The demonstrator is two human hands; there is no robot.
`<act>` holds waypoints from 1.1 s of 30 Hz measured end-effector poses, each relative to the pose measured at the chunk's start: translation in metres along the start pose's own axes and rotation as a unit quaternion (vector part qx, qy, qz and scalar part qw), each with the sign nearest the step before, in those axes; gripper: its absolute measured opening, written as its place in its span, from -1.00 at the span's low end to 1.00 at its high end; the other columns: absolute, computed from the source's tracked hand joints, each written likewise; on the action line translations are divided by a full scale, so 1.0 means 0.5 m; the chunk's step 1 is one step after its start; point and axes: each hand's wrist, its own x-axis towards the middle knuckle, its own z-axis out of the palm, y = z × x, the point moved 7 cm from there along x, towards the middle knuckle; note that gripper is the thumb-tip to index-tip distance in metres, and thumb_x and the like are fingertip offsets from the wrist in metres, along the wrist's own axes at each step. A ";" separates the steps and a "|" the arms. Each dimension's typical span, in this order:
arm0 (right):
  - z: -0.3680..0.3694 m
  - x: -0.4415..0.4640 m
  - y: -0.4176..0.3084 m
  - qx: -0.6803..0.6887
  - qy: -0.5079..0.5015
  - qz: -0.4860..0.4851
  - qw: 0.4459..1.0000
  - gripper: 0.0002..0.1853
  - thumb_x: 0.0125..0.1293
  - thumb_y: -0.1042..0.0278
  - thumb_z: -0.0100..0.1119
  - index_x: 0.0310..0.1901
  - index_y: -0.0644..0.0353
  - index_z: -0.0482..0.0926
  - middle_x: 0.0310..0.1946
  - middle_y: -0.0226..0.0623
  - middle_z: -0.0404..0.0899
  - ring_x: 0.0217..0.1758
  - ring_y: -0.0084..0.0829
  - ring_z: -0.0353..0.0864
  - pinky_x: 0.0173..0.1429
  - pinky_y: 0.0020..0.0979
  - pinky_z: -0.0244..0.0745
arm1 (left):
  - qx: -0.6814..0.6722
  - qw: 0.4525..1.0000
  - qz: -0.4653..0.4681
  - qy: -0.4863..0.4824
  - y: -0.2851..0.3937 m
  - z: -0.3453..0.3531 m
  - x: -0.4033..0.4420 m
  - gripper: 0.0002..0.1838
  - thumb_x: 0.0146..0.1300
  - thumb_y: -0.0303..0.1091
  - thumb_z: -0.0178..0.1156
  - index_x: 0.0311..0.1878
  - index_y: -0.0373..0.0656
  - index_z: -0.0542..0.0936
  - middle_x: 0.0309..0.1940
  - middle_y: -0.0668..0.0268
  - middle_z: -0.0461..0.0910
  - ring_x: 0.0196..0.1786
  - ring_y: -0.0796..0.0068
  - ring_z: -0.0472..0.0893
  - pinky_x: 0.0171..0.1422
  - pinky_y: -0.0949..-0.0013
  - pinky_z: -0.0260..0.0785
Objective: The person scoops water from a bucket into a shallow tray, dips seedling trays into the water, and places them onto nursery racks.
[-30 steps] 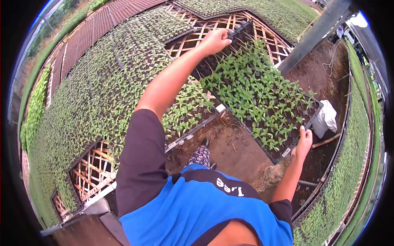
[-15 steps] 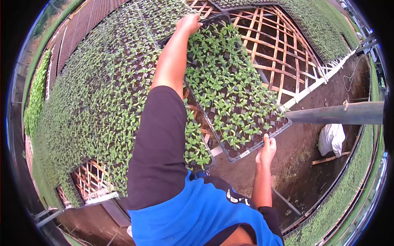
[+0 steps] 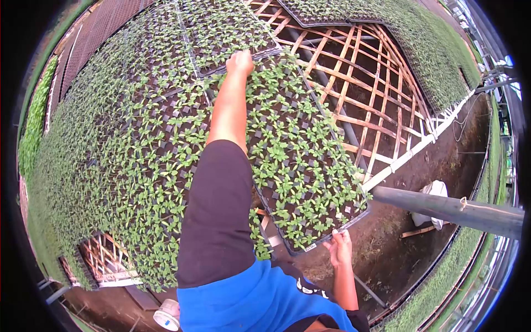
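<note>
A black seedling tray (image 3: 303, 157) full of small green plants lies on the bamboo-slat bench, among other trays. My left hand (image 3: 239, 62) is closed at its far edge, the fingertips hidden from view. At the near edge, my right hand (image 3: 339, 249) has its palm turned up and its fingers curled against the rim, close to the right corner. Left of the held tray, more seedlings (image 3: 160, 149) stand in trays packed side by side. A narrow gap with slats shows beside the tray's near left edge.
Bare bamboo lattice (image 3: 365, 94) lies right of the tray, bordered by a white rail (image 3: 404, 160). A dark pole (image 3: 448, 209) juts in from the right. Beyond it, a white sack (image 3: 434, 193) rests on the soil. A white bucket (image 3: 167, 314) is at lower left.
The tray's far end has come down level with the neighbouring trays, and its left side now sits closer to them. My right hand has loosened from a thumb-on-top pinch to a palm-up hold.
</note>
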 end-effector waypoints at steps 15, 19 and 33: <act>0.025 0.028 0.086 -0.054 -0.073 0.071 0.993 -0.78 0.12 0.35 0.06 -0.19 0.04 0.32 -0.30 -0.52 0.36 -0.27 -0.58 0.36 -0.24 -0.32 0.45 | -0.029 0.967 0.090 0.235 0.003 -0.176 -0.144 -0.76 0.04 -0.21 0.03 -0.18 0.06 0.48 -0.13 0.33 0.42 -0.02 0.34 0.40 0.08 0.15 0.05; -0.004 0.057 0.094 -0.122 -0.132 0.104 0.978 -0.77 0.10 0.23 0.11 -0.24 0.05 0.33 -0.30 -0.47 0.40 -0.23 -0.50 0.42 -0.26 -0.39 0.43 | -0.020 0.949 0.121 0.289 0.068 -0.246 -0.237 -0.73 0.04 -0.11 0.05 -0.19 0.06 0.51 -0.12 0.33 0.44 -0.03 0.40 0.42 0.01 0.17 0.19; -1.017 0.002 -0.008 -0.021 0.150 -0.030 0.988 -0.74 0.15 0.19 0.00 -0.13 0.03 0.37 -0.18 -0.42 0.43 -0.16 -0.45 0.43 -0.19 -0.37 0.35 | -0.552 0.792 0.258 -0.043 0.736 -0.082 -0.805 -0.62 0.18 -0.05 -0.06 -0.16 -0.16 0.50 -0.29 0.36 0.51 -0.21 0.62 0.45 -0.15 0.56 0.21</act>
